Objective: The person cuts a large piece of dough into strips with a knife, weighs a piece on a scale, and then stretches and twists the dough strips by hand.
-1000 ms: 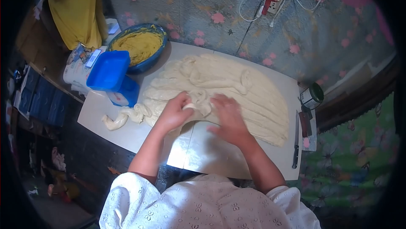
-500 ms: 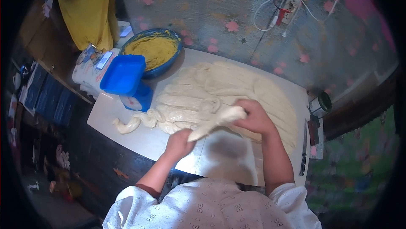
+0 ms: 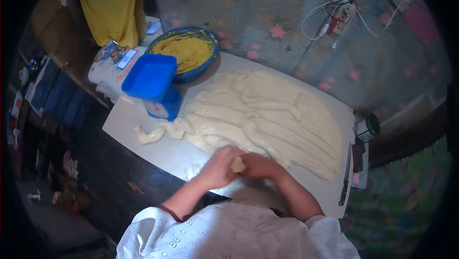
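Observation:
My left hand (image 3: 220,167) and my right hand (image 3: 258,165) are together at the table's near edge, fingers closed. A pale end of a piece of dough (image 3: 237,165) pokes out between them; the rest of it is hidden by my hands. Just beyond, a broad sheet of soft dough (image 3: 282,115) spreads over the white table (image 3: 129,132), with long ridges across it. A twisted strip of dough (image 3: 152,134) trails off its left end.
A blue kitchen scale (image 3: 162,106) with a tray stands left of the dough. Behind it sits a blue basin (image 3: 206,65) of yellow paste. A knife (image 3: 345,178) lies at the right edge, near a dark green can (image 3: 367,127). Cables hang from a wall socket (image 3: 342,17).
My hands have come together from being apart. The dough stretched between them is now bunched up in them. The view has shifted slightly.

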`<state>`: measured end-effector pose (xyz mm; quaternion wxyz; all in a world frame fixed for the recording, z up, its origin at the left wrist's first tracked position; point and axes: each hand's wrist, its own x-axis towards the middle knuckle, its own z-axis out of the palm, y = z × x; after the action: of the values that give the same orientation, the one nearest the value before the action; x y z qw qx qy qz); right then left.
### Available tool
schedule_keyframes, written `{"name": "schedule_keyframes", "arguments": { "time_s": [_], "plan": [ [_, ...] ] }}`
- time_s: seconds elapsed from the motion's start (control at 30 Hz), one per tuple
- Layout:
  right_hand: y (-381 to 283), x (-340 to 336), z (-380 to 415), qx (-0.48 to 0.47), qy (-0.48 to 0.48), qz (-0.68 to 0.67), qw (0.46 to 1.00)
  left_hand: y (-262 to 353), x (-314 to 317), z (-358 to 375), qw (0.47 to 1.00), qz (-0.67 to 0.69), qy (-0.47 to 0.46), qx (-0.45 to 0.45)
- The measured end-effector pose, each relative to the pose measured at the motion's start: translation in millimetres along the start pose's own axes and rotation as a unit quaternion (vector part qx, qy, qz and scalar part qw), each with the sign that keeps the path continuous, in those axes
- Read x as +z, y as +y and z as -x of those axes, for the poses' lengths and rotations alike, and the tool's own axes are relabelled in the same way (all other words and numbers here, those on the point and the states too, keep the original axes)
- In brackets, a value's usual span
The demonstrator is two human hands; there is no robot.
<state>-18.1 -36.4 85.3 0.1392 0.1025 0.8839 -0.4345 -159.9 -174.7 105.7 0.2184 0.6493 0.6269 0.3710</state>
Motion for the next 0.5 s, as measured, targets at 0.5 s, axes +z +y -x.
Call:
{"name": "schedule_keyframes", "arguments": {
  "time_s": [0.5],
  "plan": [
    [-19.8, -18.5, 24.1, 0.073, 0.167, 0.151, 0.972, -87.2, 9.7, 49.0, 0.977, -0.185, 0.068, -0.088]
  ]
}}
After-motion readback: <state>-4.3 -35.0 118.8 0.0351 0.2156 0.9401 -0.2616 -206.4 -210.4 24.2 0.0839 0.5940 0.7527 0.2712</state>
